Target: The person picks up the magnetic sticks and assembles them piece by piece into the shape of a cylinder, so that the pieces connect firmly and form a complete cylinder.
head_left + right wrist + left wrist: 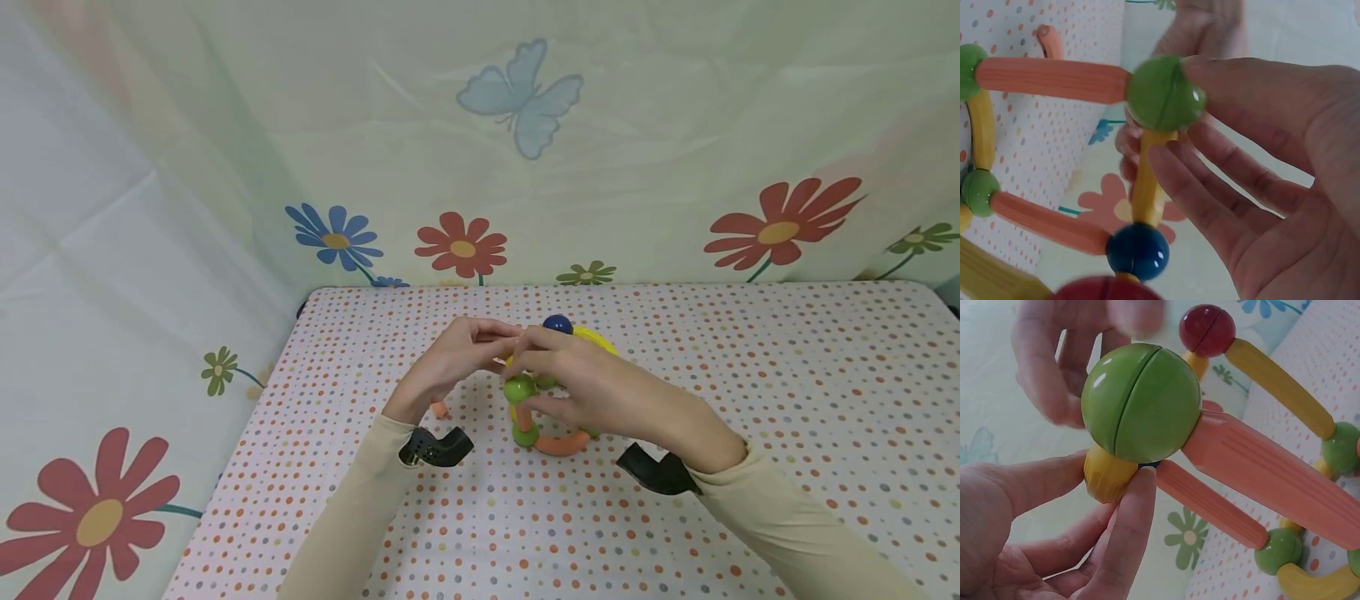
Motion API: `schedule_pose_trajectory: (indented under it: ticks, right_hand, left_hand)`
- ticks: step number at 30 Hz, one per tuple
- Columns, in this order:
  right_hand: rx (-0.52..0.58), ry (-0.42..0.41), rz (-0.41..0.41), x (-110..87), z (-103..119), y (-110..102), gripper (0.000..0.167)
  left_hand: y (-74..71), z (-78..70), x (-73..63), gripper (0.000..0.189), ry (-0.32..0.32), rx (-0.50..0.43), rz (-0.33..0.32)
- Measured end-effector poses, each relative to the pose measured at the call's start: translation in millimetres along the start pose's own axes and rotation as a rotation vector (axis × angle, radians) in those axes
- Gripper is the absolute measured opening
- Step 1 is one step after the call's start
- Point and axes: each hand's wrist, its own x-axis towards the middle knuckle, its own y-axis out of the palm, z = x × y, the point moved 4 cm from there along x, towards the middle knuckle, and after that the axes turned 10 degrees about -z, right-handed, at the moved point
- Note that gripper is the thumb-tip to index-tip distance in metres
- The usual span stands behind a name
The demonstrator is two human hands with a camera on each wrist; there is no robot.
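Note:
A standing frame of wooden-looking rods and balls sits in front of me. At its near upper corner is a green ball (519,388), with an orange rod (1272,475) running down from it. My left hand (468,350) pinches the short yellow rod (1107,478) beside this ball between thumb and fingers. The right hand (573,371) is loosely spread around the green ball, its thumb at the ball's side and fingertips by the yellow rod (1149,181). A blue ball (1137,251) joins that rod's other end. A red ball (1207,330) tops another corner.
Lower green balls (1277,550) and curved rods form the frame's base on the dotted tabletop (450,533). A loose orange piece (439,409) lies left of the frame, below the left wrist. A flower-printed curtain (637,208) hangs behind.

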Motion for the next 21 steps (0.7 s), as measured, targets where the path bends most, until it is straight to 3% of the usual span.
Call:
schedule_pose_trajectory:
  ticks: [5,10,12,15,17,21]
  right_hand:
    - [0.061,0.082,-0.082,-8.6,-8.0,-24.7,0.023]
    - [0.067,0.126,-0.248,-23.9,-30.7,-56.4,0.027]
    - [0.115,0.170,-0.319,-32.0,-48.3,-63.8,0.028]
    - [0.157,0.268,-0.382,-45.5,-80.1,-63.8,0.027]
    - [0.143,0.345,-0.356,-52.5,-99.6,-54.5,0.023]
    - [0.103,0.414,-0.170,-57.6,-125.2,-19.8,0.030]
  left_hand:
    - [0.0,1.8,-2.9,0.036,0.027,0.005,0.002]
    - [0.0,17.6,-10.0,0.038,0.072,0.049,-0.056]
    - [2.0,29.0,-14.9,0.042,0.078,0.103,-0.064]
    - [8.5,46.8,-23.3,0.058,0.075,0.239,-0.021]
    - [14.6,56.5,-29.8,0.066,0.070,0.348,0.017]
    - [30.9,68.1,-39.3,0.083,0.077,0.468,0.031]
